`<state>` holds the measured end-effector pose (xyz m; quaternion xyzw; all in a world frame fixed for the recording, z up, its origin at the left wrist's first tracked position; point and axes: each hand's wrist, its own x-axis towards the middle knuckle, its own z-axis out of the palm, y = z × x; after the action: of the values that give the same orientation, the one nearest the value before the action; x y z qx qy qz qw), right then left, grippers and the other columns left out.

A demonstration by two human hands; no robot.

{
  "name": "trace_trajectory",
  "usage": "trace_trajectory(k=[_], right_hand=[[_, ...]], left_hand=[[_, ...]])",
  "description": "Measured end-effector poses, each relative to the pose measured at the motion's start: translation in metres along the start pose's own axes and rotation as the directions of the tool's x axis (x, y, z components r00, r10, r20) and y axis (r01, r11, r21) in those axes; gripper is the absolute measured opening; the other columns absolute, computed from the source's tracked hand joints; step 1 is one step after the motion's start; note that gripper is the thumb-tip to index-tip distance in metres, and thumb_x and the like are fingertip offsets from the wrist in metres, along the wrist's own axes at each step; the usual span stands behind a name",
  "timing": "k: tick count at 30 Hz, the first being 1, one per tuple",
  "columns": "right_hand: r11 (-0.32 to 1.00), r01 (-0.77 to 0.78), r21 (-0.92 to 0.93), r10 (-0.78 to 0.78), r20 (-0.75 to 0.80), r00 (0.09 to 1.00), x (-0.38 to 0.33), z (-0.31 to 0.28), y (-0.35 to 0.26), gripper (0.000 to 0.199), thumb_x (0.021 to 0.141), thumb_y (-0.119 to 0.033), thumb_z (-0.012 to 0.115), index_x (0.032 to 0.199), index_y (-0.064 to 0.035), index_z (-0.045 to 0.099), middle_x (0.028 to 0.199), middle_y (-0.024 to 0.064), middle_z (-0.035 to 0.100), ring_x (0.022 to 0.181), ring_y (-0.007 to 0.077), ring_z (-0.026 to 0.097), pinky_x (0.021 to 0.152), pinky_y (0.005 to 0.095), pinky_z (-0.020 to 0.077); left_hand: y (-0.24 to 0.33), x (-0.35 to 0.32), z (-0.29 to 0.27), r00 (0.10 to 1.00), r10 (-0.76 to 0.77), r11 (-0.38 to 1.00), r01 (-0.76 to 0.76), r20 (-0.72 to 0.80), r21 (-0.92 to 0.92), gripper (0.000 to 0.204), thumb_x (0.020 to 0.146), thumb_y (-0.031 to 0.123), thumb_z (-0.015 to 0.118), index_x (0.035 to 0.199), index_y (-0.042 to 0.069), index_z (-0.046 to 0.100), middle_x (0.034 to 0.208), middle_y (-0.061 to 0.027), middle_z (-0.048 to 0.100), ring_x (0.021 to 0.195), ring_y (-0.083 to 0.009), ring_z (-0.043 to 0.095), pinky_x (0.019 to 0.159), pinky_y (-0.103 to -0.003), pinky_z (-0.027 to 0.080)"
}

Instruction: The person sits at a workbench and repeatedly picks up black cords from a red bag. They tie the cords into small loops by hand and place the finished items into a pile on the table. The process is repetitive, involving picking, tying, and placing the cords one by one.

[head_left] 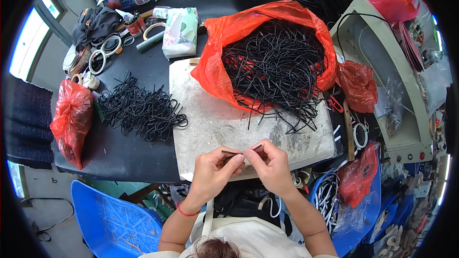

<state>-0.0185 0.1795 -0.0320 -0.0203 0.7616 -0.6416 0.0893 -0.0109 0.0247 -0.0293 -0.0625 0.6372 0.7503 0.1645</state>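
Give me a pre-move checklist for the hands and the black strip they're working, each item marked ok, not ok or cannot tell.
1. Left hand pinches the black strip: ok.
2. Right hand pinches the same strip: ok.
3. Strip ends show beyond the fingers: ok.
4. Strip bent or joined correctly between the fingertips: cannot tell, fingers hide it.
5. Red bag of loose strips lies open on the grey slab: ok.
6. Pile of black loops sits left of the slab, apart from the bag: ok.
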Motion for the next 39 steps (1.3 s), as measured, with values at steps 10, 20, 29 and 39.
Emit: trace_trajectory(k=[10,20,29,39], right_hand=[[0.511,0.400,-0.761,-0.654,-0.042,0.755,0.087,-0.063,-0.027,0.039,0.072,-0.017,0.068,0.106,-0.0023,0.056,0.108,0.0153,0.052,0.101,0.0311,0.047,0.087,0.0384,0.0374],[0.167,0.021,-0.986,-0.484,-0.064,0.873,0.219,-0.129,-0.006,0.071,0.070,-0.031,0.068,0.132,-0.0203,0.035,0.135,0.0221,0.028,0.125,0.0431,0.025,0.099,0.0587,0.0219],[0.273,-0.133,-0.953,-0.286,-0.212,0.935,0.294,-0.181,-0.010,0.056,0.068,-0.004,0.059,0.120,-0.0025,0.042,0.101,0.0268,0.057,0.099,0.0434,0.053,0.087,0.0462,0.0424],[0.369,0.035,-0.929,-0.452,-0.146,0.880,0.259,-0.218,-0.090,0.043,0.065,-0.019,0.068,0.105,-0.0038,0.058,0.090,0.0213,0.062,0.089,0.0376,0.059,0.080,0.0392,0.0470]], left_hand=[[0.030,0.015,-0.079,0.571,0.747,0.395,0.030,-0.340,0.918,0.022,0.074,0.011,0.067,0.094,0.005,0.063,0.111,-0.0115,0.050,0.108,-0.0269,0.042,0.091,-0.038,0.033],[0.081,0.073,-0.034,0.626,0.774,0.137,-0.317,0.099,0.939,0.060,0.073,0.018,0.069,0.123,0.002,0.041,0.133,-0.0208,0.032,0.128,-0.0381,0.022,0.104,-0.046,0.021],[0.127,0.213,-0.023,0.861,0.508,0.613,-0.358,-0.004,0.704,0.038,0.074,0.014,0.064,0.108,-0.001,0.053,0.093,-0.0207,0.062,0.087,-0.0309,0.061,0.076,-0.039,0.046],[0.211,0.195,-0.019,0.677,0.732,0.681,-0.724,-0.077,0.113,0.023,0.089,0.005,0.045,0.110,-0.001,0.053,0.100,-0.0067,0.062,0.085,-0.0110,0.061,0.072,-0.022,0.048]])
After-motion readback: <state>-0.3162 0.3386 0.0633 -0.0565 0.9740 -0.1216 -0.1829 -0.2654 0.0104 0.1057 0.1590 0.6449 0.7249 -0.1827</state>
